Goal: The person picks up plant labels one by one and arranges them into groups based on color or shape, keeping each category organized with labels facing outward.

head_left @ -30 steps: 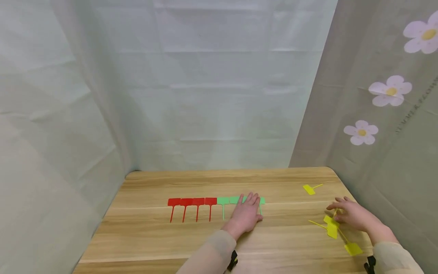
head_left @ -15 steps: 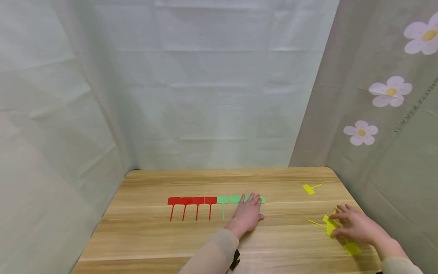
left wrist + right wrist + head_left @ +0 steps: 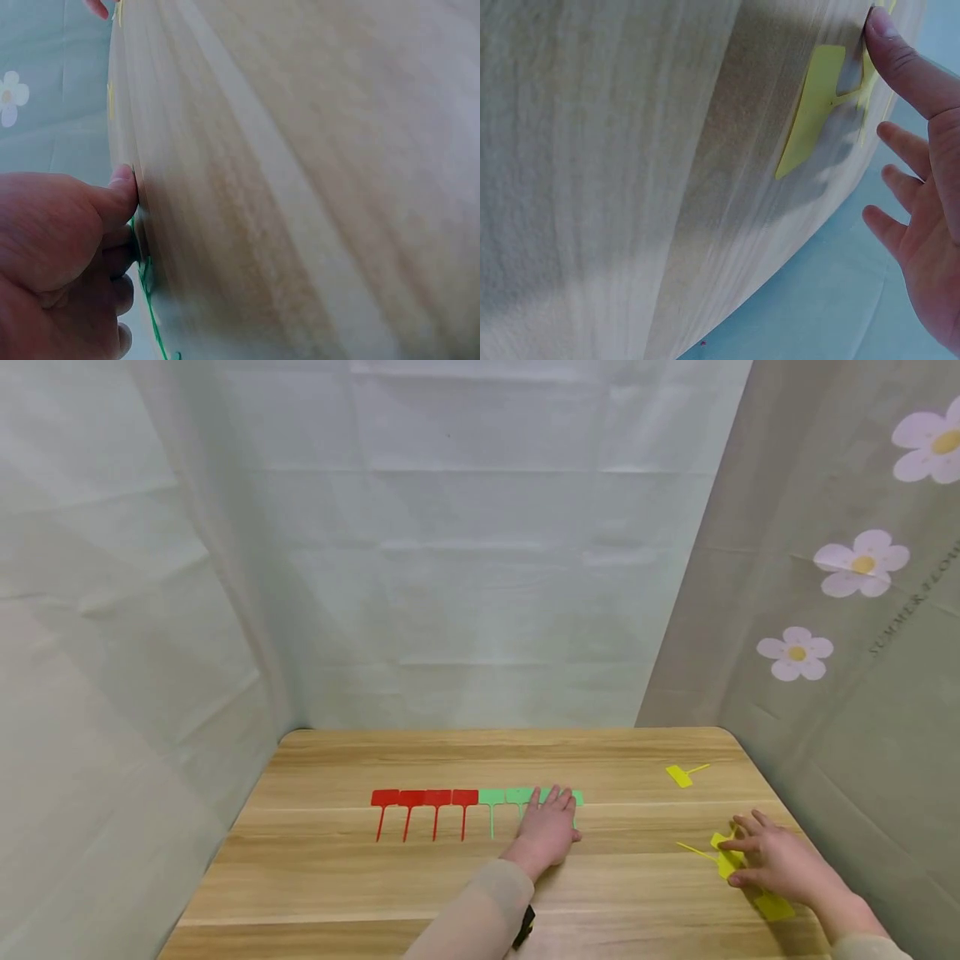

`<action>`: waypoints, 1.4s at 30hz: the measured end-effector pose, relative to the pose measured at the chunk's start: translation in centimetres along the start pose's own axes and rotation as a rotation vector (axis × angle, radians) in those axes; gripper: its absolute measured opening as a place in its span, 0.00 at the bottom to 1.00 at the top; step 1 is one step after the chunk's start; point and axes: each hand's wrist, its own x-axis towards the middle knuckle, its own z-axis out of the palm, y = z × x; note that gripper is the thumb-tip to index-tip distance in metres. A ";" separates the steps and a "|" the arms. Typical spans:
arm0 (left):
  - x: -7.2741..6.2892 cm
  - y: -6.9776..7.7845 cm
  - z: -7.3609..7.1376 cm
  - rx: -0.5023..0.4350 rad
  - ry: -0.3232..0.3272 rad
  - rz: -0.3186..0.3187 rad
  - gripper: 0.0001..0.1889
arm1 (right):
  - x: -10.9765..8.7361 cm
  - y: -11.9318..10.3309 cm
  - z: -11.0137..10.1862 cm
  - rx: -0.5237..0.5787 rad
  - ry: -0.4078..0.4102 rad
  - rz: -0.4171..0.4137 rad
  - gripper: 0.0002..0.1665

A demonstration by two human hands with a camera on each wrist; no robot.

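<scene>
My left hand lies with straight fingers over the right end of a row of green T-shaped plant labels, partly hiding them. In the left wrist view, the thumb meets the tabletop beside the green labels' edges. My right hand is over overlapping yellow plant labels at the table's right side. Its thumb and index finger are apart and touch at the top label, while the other fingers are spread off it. A nearer yellow label lies below that hand, its stem pointing toward the thumb.
Red plant labels continue the row to the left, heads side by side and stems toward me. One yellow label lies alone at the back right. Fabric walls enclose the wooden table at the back and sides.
My right hand has shifted nearer to me, from the far end of the yellow labels to over their middle, its thumb and index finger now at the top label. The left hand stays on the green labels.
</scene>
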 end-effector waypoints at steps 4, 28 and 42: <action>0.0 0.3 -0.1 0.011 -0.008 -0.008 0.36 | -0.1 0.0 0.1 0.004 0.012 -0.019 0.30; 0.0 0.5 -0.3 0.022 -0.011 -0.008 0.35 | 0.2 0.3 -0.7 0.149 -0.069 0.051 0.23; 0.4 0.3 -0.1 0.034 -0.017 -0.018 0.35 | 0.4 -0.3 -0.5 0.033 0.009 -0.071 0.34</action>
